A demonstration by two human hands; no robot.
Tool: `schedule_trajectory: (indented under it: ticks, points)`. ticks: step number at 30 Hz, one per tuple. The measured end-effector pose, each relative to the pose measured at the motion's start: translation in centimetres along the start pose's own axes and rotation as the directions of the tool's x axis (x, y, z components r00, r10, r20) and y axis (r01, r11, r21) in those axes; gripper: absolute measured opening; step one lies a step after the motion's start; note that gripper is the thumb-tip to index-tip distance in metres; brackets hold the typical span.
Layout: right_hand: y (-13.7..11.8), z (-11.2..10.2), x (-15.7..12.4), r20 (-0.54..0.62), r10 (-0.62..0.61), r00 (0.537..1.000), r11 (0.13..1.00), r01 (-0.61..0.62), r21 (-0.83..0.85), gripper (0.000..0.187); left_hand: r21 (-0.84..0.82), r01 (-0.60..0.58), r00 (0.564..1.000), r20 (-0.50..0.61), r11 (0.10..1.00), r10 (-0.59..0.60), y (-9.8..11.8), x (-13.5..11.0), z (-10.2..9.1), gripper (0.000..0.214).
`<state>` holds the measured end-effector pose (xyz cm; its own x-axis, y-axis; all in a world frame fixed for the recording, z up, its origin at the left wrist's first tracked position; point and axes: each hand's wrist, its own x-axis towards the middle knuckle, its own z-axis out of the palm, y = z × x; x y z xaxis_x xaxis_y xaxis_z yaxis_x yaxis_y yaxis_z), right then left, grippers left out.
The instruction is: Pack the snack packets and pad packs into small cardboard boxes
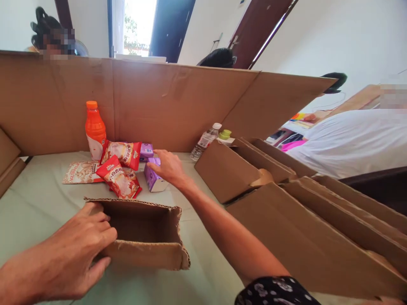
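Note:
My left hand (84,245) grips the left end of a small open cardboard box (143,255), fingers over the rim and inside, thumb outside. The inside that shows is bare cardboard. My right hand (170,167) reaches forward over a purple-and-white tissue pack (155,180), thumb and fingers apart; the thumb lies at the pack's top edge, and whether it presses there I cannot tell. Behind it lies another purple tissue pack (146,150), partly hidden. To their left are two red snack bags (119,178), a flat printed snack packet (81,173) and an orange drink bottle (95,133).
A tall cardboard panel (178,106) stands along the table's back. At right are several cardboard boxes (270,228), with a clear plastic bottle (205,142) and a green-capped container (225,134) behind them. Beyond is a person in a white top (356,135). Pale cloth (41,199) covers the table.

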<state>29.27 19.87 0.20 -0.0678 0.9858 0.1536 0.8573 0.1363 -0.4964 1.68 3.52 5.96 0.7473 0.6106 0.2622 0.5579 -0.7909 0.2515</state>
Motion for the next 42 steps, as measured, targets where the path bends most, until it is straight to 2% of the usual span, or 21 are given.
schedule_trajectory:
  ticks: [3,7,10,11,12,14,16,18,20,23,25,28,32,35,38,40,42]
  points:
    - [2.2,0.4,0.1,0.021,0.154,0.988,0.987,-0.153,-0.059,0.063,0.047,0.037,0.993,0.112,0.998,-0.042,-0.1,0.1,0.6,0.008]
    - [4.7,0.9,-0.2,0.06,0.245,0.968,0.969,-0.246,0.015,0.06,0.276,0.033,0.997,0.064,0.961,-0.053,0.5,-0.4,0.6,0.014]
    - [6.2,-1.1,-1.5,0.008,0.227,0.974,0.967,-0.226,0.114,0.061,0.372,0.046,0.997,0.035,0.927,-0.064,1.0,-2.2,0.1,0.006]
    - [6.5,-2.3,-2.3,-0.026,0.207,0.978,0.967,-0.2,0.159,0.063,0.371,0.041,0.997,0.04,0.928,-0.06,1.1,-2.9,0.1,0.011]
    - [6.5,-3.6,-3.2,-0.071,0.167,0.983,0.962,-0.147,0.229,0.066,0.368,0.042,0.998,0.034,0.929,-0.058,1.2,-3.7,0.1,0.018]
    - [5.6,-6.4,-5.7,-0.19,0.029,0.981,0.907,0.054,0.417,0.068,0.367,0.063,0.998,-0.011,0.928,-0.064,1.3,-4.9,0.3,0.025]
    - [3.3,-8.9,-8.7,-0.333,-0.146,0.932,0.768,0.319,0.555,0.066,0.371,0.115,0.992,-0.082,0.921,-0.091,1.4,-5.4,0.8,0.026]
    - [0.1,-10.6,-11.6,-0.404,-0.293,0.867,0.681,0.486,0.549,0.064,0.356,0.134,0.987,-0.135,0.925,-0.091,1.4,-5.2,1.2,0.026]
    - [-3.0,-11.2,-13.9,-0.344,-0.437,0.831,0.657,0.556,0.509,0.065,0.321,0.119,0.987,-0.141,0.94,-0.077,1.5,-4.7,1.4,0.023]
    - [-5.6,-10.9,-15.5,-0.169,-0.607,0.777,0.693,0.621,0.365,0.064,0.246,0.101,0.991,-0.115,0.964,-0.074,1.6,-4.2,1.2,0.021]
    - [-6.0,-10.8,-15.5,-0.112,-0.653,0.749,0.718,0.659,0.224,0.062,0.207,0.074,0.994,-0.096,0.976,-0.055,1.7,-4.5,1.0,0.023]
    - [-6.1,-11.1,-15.2,-0.095,-0.667,0.739,0.739,0.672,0.046,0.061,0.17,0.041,0.995,-0.092,0.985,-0.025,1.6,-5.5,1.0,0.029]
    - [-7.1,-11.5,-15.5,0.022,-0.725,0.688,0.687,0.725,-0.053,0.057,0.159,0.024,0.993,-0.115,0.987,-0.006,1.5,-6.6,1.6,0.031]
    - [-8.7,-11.3,-16.1,0.151,-0.732,0.665,0.659,0.747,-0.091,0.052,0.18,0.017,0.987,-0.157,0.984,0.012,1.5,-6.6,2.0,0.031]
    - [-10.7,-10.3,-16.2,0.273,-0.699,0.662,0.641,0.748,-0.173,0.044,0.175,0.031,0.985,-0.173,0.984,0.0,1.5,-6.5,2.3,0.028]
    - [-12.0,-9.2,-15.9,0.409,-0.623,0.667,0.636,0.736,-0.231,0.039,0.159,0.037,0.98,-0.198,0.987,-0.005,1.4,-6.7,2.6,0.025]
    - [-13.0,-7.5,-15.4,0.563,-0.496,0.661,0.627,0.721,-0.294,0.031,0.128,0.051,0.97,-0.242,0.991,-0.018,1.2,-7.0,3.2,0.024]
